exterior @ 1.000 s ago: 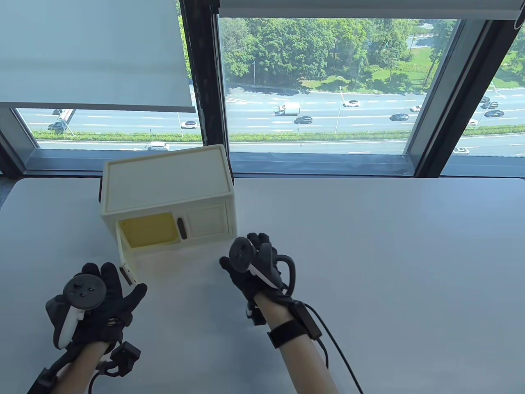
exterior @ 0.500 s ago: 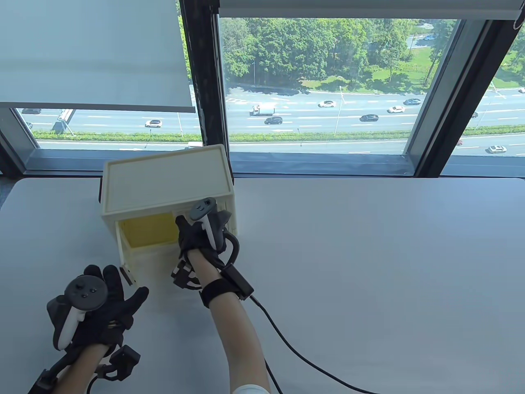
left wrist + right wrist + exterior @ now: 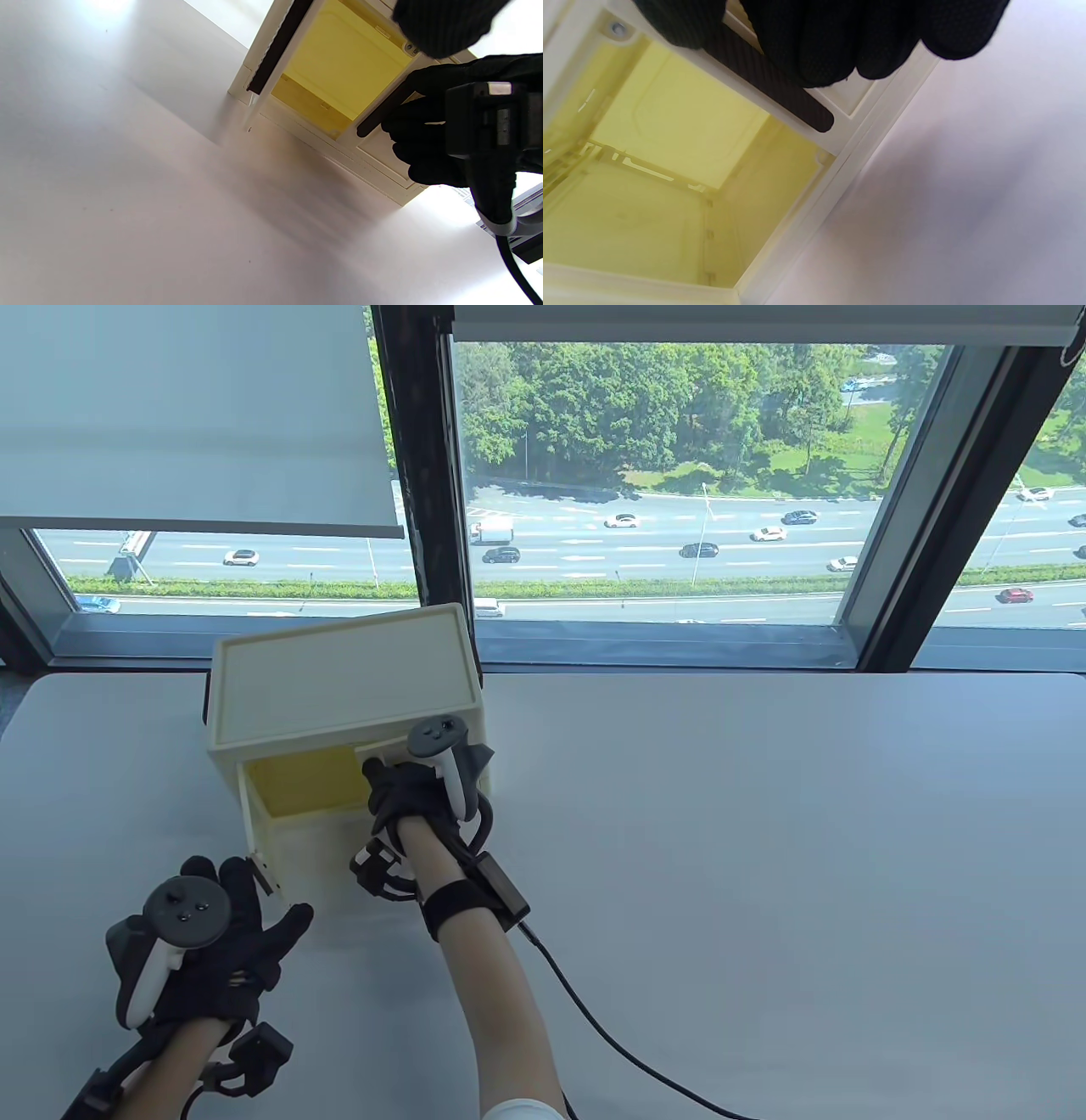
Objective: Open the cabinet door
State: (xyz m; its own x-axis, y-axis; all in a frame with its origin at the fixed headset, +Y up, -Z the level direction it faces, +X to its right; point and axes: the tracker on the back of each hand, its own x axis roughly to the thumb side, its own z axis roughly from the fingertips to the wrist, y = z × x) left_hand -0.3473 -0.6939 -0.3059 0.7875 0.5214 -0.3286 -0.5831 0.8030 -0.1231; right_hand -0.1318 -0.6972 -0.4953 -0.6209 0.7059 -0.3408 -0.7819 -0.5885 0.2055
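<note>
Since a second ago the right hand (image 3: pixel 424 797) has reached from the table to the small cream plastic cabinet (image 3: pixel 339 678) far left, fingers (image 3: pixel 814 46) wrapping the right door's dark bar handle (image 3: pixel 772 80). Left hand (image 3: pixel 212 959) rests spread nearby; left door (image 3: pixel 263 840) stands open.

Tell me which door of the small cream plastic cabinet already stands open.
The left door: it is swung out toward the camera, exposing the yellow interior. The right door, its dark handle under the right hand, looks closed.
</note>
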